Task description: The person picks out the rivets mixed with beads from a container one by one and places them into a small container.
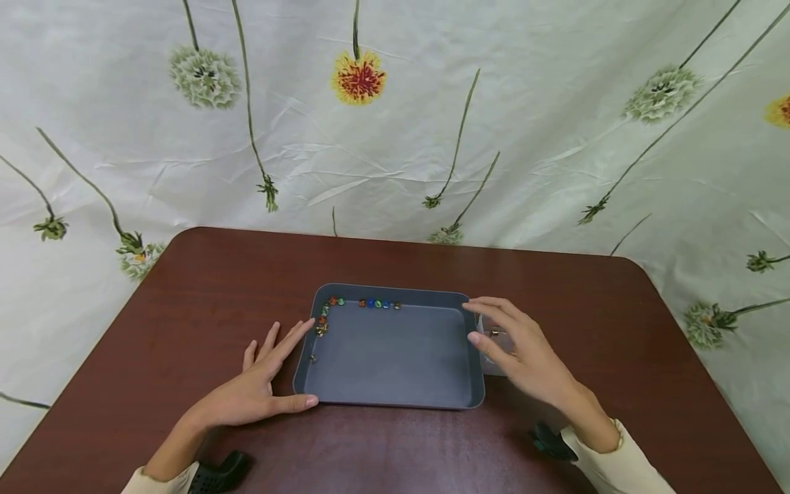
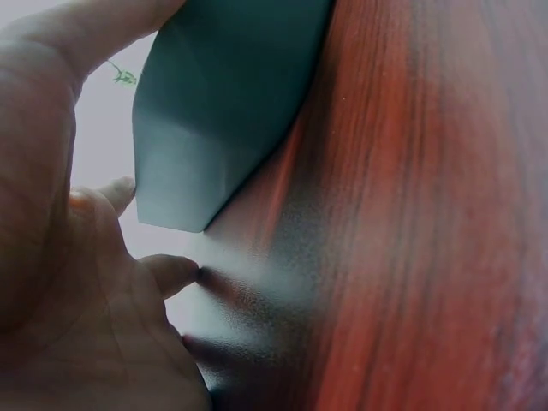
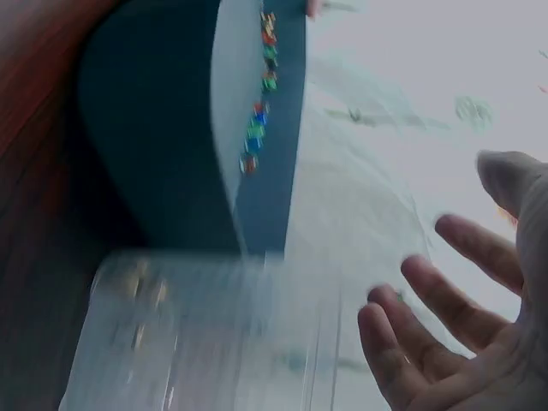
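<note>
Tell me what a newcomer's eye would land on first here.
Probably the bright bead-like pieces, lying along the far side and left end inside the blue-grey tray on the red-brown table. Next, likely the red-and-yellow flower on the pale backdrop, high and just left of centre in the head view.

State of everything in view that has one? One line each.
Tray: open side up, beads inside.
Beads: lined along far and left walls, with gaps.
Clear box: gold-coloured pieces inside; lid state unclear.
Left hand: fingers spread at tray's left end.
Right hand: fingers apart, holding nothing.
Cloth: creased.
</note>
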Demonstrator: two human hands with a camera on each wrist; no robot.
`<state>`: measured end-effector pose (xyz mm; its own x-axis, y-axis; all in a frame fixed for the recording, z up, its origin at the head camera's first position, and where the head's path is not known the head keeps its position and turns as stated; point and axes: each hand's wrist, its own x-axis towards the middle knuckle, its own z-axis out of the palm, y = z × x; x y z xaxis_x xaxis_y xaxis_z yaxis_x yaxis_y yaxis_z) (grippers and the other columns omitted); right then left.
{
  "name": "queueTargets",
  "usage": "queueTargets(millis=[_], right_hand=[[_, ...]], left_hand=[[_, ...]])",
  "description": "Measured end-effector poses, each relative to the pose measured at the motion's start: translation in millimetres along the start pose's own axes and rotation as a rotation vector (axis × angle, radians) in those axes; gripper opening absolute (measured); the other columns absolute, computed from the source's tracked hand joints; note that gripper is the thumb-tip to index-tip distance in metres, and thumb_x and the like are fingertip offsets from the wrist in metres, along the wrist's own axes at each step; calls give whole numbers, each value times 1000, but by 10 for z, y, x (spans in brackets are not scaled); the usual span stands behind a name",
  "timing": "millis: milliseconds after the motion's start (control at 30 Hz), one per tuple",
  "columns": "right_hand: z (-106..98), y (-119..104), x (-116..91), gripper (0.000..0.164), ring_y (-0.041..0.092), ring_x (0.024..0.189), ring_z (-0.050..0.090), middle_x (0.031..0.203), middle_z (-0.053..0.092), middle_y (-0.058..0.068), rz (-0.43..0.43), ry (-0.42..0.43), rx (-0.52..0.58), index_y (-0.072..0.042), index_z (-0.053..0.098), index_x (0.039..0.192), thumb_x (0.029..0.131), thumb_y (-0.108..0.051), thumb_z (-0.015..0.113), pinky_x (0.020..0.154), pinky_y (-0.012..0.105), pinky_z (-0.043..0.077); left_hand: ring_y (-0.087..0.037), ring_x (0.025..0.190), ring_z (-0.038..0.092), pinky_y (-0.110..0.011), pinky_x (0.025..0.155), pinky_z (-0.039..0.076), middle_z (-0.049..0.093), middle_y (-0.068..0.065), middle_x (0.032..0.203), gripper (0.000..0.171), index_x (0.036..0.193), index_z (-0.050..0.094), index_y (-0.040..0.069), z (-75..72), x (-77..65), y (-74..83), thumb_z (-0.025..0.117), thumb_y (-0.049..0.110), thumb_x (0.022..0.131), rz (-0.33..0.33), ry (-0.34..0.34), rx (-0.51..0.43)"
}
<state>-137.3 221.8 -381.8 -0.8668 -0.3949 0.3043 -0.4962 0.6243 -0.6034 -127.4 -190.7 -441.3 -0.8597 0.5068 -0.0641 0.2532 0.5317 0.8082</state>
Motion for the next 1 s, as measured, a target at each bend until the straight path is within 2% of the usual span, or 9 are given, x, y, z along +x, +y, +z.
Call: queueTargets(millis=[200, 367, 500, 667, 800, 1000], right_hand=[[195, -169, 200, 32, 5, 114, 54, 121, 56, -14, -112, -118, -1, -32, 59, 123, 90, -33, 62, 90, 32, 49], [302, -297, 367, 27, 3, 110, 55, 115, 57, -16, -169, -182, 42, -32, 64, 116, 89, -32, 65, 86, 30, 49], [390, -373, 514, 25, 7, 101, 57, 110, 59, -11, -193, -207, 87, -30, 66, 112, 87, -28, 68, 80, 26, 49], [519, -435, 691, 27, 8, 94, 56, 105, 59, -8, -211, -258, 74, -29, 67, 112, 85, -28, 70, 75, 22, 46], [627, -463, 828, 27, 9, 92, 56, 101, 58, -11, -232, -321, 84, -27, 68, 111, 84, -25, 71, 75, 23, 47], [810, -482, 1073, 25, 9, 84, 55, 98, 56, -6, -262, -379, 108, -20, 71, 109, 84, -22, 71, 76, 30, 51]], left_hand=[[-40, 141, -24, -69, 100, -19, 2, -11, 159, 100, 151, 6, 33, -9, -2, -6, 74, 40, 78, -3, 3, 4], [-39, 141, -24, -69, 100, -19, 2, -10, 159, 100, 151, 7, 33, -14, -14, -10, 74, 41, 78, 1, 8, -3], [-39, 141, -24, -69, 99, -19, 3, -11, 159, 100, 151, 7, 33, -22, -36, -12, 74, 41, 78, -2, 15, -6], [-40, 141, -23, -69, 100, -18, 4, -10, 159, 100, 151, 8, 34, -23, -51, -26, 75, 42, 77, -10, 23, -6], [-40, 141, -23, -69, 100, -18, 5, -8, 159, 100, 151, 8, 34, -4, -43, -44, 75, 42, 77, -13, 19, -4], [-41, 141, -20, -70, 100, -15, 7, -11, 158, 101, 151, 9, 33, 9, -23, -55, 76, 41, 76, -9, 31, 9]])
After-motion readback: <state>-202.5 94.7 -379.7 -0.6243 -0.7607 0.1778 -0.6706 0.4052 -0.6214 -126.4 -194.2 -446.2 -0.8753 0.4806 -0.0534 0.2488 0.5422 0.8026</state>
